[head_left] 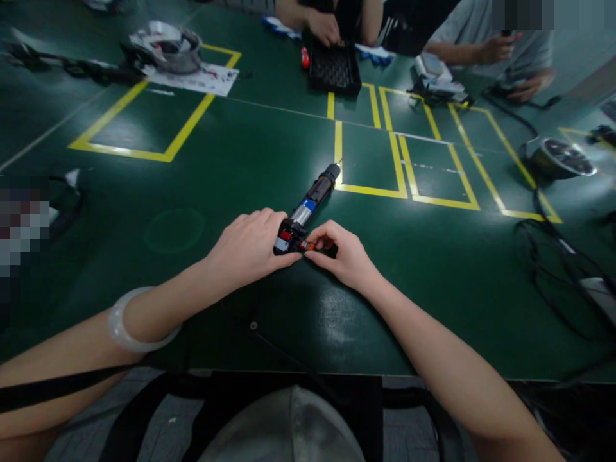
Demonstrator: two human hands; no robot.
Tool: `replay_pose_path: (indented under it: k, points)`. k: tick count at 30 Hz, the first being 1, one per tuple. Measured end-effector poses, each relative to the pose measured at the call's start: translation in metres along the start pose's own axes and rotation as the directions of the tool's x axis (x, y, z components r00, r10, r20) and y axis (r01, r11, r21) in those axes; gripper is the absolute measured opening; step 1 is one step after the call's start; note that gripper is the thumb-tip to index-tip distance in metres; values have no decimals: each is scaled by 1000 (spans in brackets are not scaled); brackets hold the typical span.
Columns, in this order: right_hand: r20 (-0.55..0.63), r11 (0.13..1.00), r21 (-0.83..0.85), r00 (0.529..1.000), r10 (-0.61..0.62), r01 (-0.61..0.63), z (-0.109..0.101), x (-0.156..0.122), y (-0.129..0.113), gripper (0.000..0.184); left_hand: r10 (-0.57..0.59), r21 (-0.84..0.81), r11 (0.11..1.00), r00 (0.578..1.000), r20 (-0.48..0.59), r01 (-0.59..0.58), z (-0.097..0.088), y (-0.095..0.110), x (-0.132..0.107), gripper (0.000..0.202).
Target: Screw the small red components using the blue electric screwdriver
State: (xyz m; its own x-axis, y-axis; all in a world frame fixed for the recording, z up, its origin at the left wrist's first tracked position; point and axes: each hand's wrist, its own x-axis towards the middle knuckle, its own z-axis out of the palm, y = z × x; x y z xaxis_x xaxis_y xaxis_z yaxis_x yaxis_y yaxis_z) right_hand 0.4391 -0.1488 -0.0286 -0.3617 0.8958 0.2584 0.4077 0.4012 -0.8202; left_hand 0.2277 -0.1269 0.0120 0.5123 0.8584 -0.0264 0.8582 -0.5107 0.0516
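A slim cylindrical device (304,212) lies slantwise on the green table, its black tip pointing away from me to the right. Its middle is silver and blue, and red and white parts show at the near end. My left hand (255,244) is wrapped around that near end from the left, thumb along the bottom. From the right, my right hand (339,253) pinches a small orange-and-red part (308,245) between thumb and fingertips, right against the device. The fingers hide how the part joins it.
Yellow tape rectangles (370,191) mark the green table (231,173). Across it, one person's hand reaches into a black tray (334,70); another person holds something dark. A metal ring (180,54) with papers stands back left. Black cables (543,256) and a round metal part (563,158) lie right.
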Motion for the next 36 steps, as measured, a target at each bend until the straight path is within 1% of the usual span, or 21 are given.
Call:
replay_pose_path:
  k: [3, 7, 12, 20, 24, 29, 36]
  points:
    - [0, 1000, -18, 1000, 0, 0, 2, 0, -1, 14, 1, -7, 1000, 1000, 3, -1, -1, 0, 0, 52]
    - [-9, 999, -37, 999, -38, 38, 5, 2, -1, 15, 6, -5, 1000, 1000, 20, -6, -2, 0, 0, 51]
    - [54, 989, -134, 997, -60, 67, 6, 4, -3, 6, 16, -2, 1000, 1000, 8, -16, 0, -1, 0, 52]
    - [81, 983, -144, 992, -100, 111, 3, 3, -4, 10, 38, -5, 999, 999, -8, -38, 1, -3, -1, 55]
    - [71, 982, -162, 994, -88, 99, 4, 5, -3, 14, 29, 9, 1000, 1000, 3, -29, 0, 0, 0, 53]
    - [70, 982, -157, 993, -90, 100, 6, 6, 0, 14, 18, 7, 1000, 1000, 9, -18, 0, 0, 0, 53]
    - [60, 987, -156, 998, -27, 36, 5, 9, 1, 11, 11, 18, 1000, 1000, -9, -11, 0, 2, 2, 53]
